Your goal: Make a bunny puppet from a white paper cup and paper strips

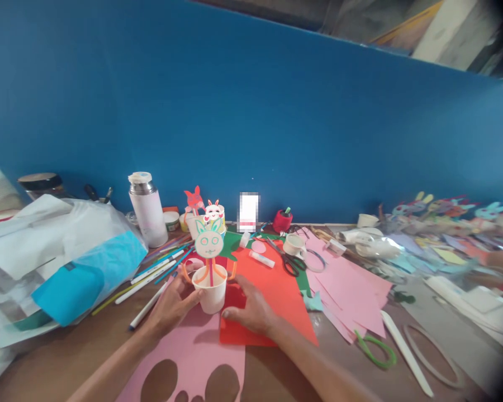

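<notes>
A white paper cup (213, 298) stands upright in front of me on pink paper. A rabbit face cut from paper (209, 244), with green ears and drawn eyes, rises from it on a stick. Orange pipe cleaners (221, 272) curve out of the cup like arms. My left hand (176, 298) grips the cup's left side, thumb against its wall. To the right of the cup, my right hand (249, 310) is open with thumb and fingers apart, over red paper (272, 296); whether a fingertip touches the cup or an orange pipe cleaner is unclear.
Behind the cup are other rabbit cups (196, 223). Black scissors (291, 262), a glue stick (261, 258) and tape (294, 244) lie right of centre. Markers (151, 280), a thermos (148, 215) and plastic bags (96, 240) are left. Pink paper with holes (197, 357) lies in front.
</notes>
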Demonstrator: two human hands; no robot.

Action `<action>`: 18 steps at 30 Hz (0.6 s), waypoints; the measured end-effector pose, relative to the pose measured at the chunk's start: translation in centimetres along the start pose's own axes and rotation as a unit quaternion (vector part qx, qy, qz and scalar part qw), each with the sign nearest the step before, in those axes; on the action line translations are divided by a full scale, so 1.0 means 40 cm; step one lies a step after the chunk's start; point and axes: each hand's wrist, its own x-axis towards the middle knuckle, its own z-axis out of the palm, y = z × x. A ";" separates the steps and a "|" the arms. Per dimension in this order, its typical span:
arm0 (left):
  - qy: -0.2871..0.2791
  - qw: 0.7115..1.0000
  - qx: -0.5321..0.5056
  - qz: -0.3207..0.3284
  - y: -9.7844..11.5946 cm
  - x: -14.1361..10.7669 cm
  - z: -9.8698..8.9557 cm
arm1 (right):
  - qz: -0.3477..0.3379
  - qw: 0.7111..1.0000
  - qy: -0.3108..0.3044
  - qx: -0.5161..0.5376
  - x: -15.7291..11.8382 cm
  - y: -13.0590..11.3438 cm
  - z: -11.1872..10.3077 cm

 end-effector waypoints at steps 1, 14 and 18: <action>-0.017 1.000 0.003 -0.001 -0.004 -0.002 0.002 | 0.003 1.000 -0.003 -0.006 -0.001 -0.005 0.006; -0.024 0.997 0.063 0.033 0.017 0.016 -0.028 | 0.092 0.990 0.035 0.103 0.008 -0.002 -0.001; 0.088 0.993 0.080 0.021 0.024 0.037 -0.060 | 0.100 0.991 0.052 0.079 0.011 0.027 -0.008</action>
